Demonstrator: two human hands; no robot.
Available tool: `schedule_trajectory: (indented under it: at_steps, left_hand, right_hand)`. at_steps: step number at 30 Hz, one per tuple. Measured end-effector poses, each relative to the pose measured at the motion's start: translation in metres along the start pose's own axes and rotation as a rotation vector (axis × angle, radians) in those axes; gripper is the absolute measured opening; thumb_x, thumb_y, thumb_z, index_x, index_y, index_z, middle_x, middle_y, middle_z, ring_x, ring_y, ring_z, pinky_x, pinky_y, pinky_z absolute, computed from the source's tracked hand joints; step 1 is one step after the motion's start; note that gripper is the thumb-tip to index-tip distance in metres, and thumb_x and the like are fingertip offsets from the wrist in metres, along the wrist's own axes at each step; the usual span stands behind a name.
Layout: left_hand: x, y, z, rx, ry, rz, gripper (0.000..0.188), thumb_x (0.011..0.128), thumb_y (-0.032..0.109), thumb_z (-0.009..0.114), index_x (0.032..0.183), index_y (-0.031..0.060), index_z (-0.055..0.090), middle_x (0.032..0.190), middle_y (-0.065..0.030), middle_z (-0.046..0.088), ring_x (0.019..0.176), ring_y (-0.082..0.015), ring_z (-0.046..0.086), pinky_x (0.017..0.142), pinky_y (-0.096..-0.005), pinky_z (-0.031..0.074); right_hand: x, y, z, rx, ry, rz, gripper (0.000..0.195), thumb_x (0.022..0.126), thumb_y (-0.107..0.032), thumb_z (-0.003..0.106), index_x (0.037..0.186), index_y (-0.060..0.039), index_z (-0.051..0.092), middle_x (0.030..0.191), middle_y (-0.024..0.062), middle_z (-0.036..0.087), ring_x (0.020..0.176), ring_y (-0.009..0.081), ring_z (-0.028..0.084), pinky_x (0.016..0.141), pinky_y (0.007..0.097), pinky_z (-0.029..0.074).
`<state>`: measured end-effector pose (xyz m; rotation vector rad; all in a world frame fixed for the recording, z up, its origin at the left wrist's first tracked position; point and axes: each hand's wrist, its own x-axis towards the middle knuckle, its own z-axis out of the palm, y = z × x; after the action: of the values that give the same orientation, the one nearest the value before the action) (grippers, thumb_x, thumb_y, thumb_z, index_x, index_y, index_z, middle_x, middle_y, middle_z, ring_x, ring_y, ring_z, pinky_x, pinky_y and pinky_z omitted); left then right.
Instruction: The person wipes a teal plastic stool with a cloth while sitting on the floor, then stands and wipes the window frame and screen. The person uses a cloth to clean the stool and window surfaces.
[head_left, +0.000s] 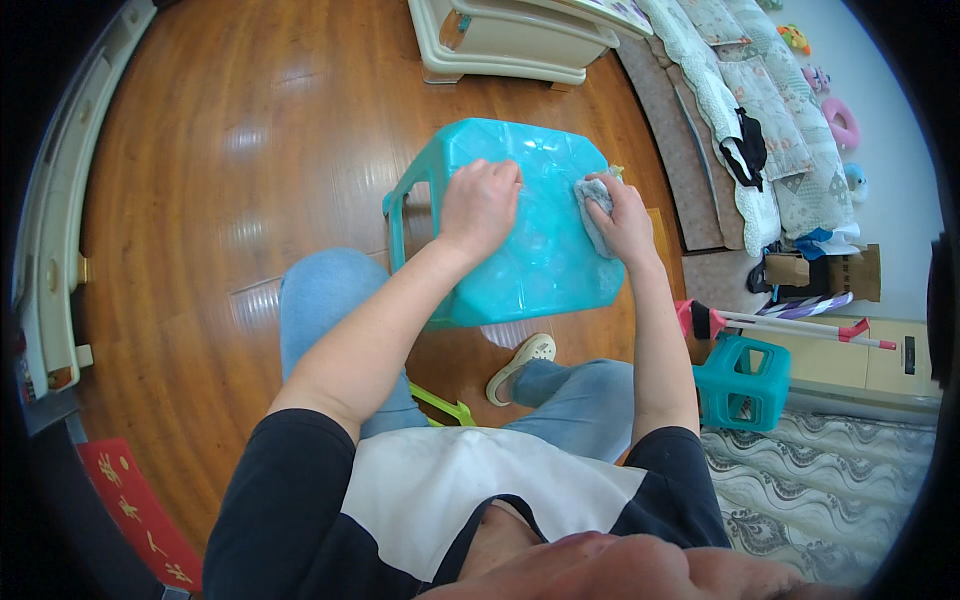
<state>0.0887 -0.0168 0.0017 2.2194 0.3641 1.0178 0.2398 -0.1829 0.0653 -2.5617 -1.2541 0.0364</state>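
Observation:
Before me stands a turquoise plastic stool (540, 277), its smooth, shiny seat facing up and some of its legs showing at the left. On the left half of the seat, my left hand (481, 206) presses down with curled fingers and holds the stool; its fingertips are hidden. A crumpled grey-blue cloth (592, 202) is gripped by my right hand (624, 221), which holds it against the seat's right edge. Part of the cloth sticks out past the fingers.
A cream cabinet (517, 45) stands beyond the stool on the wooden floor (187, 225). At the right are a quilt-covered sofa (810, 172), a second, teal stool (750, 382) and a pink-and-white long-handled tool (795, 324). A light-green plastic piece (442, 405) lies between my legs.

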Motion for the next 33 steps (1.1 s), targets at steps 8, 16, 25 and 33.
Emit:
schedule_trajectory:
  at_steps: [8,16,25,33]
  left_hand:
    - [-0.003,0.001,0.004,0.002,-0.003,0.01,0.007,0.081,0.01,0.061,0.079,0.0073,0.055,0.073,-0.0087,0.061,0.075,-0.029,0.056,0.068,-0.0425,0.044]
    - [-0.002,0.002,0.003,-0.001,-0.011,0.011,0.006,0.081,0.011,0.061,0.079,0.0077,0.055,0.073,-0.0087,0.061,0.075,-0.0291,0.056,0.069,-0.043,0.043]
    - [0.002,-0.001,0.0,-0.218,0.06,-0.102,0.006,0.084,0.01,0.06,0.082,0.0057,0.056,0.077,-0.0104,0.062,0.077,-0.0301,0.057,0.069,-0.0418,0.045]
    - [0.008,-0.022,-0.006,-0.269,0.365,-0.319,0.006,0.085,0.008,0.058,0.086,0.0026,0.056,0.09,-0.0131,0.061,0.088,-0.032,0.057,0.078,-0.0429,0.044]
  right_hand:
    - [-0.002,0.021,0.002,0.078,0.001,-0.076,0.034,0.079,-0.018,0.064,0.113,-0.0123,0.062,0.103,0.0133,0.064,0.099,0.0302,0.058,0.086,0.0394,0.047]
    - [0.015,0.011,0.011,0.168,0.043,-0.025,0.032,0.079,-0.015,0.065,0.11,-0.0094,0.064,0.101,0.0129,0.065,0.095,0.0264,0.063,0.084,0.0359,0.048]
    - [0.017,0.019,-0.007,-0.259,0.212,0.357,0.03,0.08,-0.024,0.064,0.107,-0.0124,0.065,0.103,0.0132,0.067,0.097,0.032,0.063,0.082,0.0426,0.05]
    - [0.043,-0.023,0.036,0.283,0.286,0.132,0.042,0.077,-0.03,0.071,0.108,-0.0015,0.063,0.102,0.0178,0.067,0.095,0.0327,0.064,0.083,0.0398,0.05]
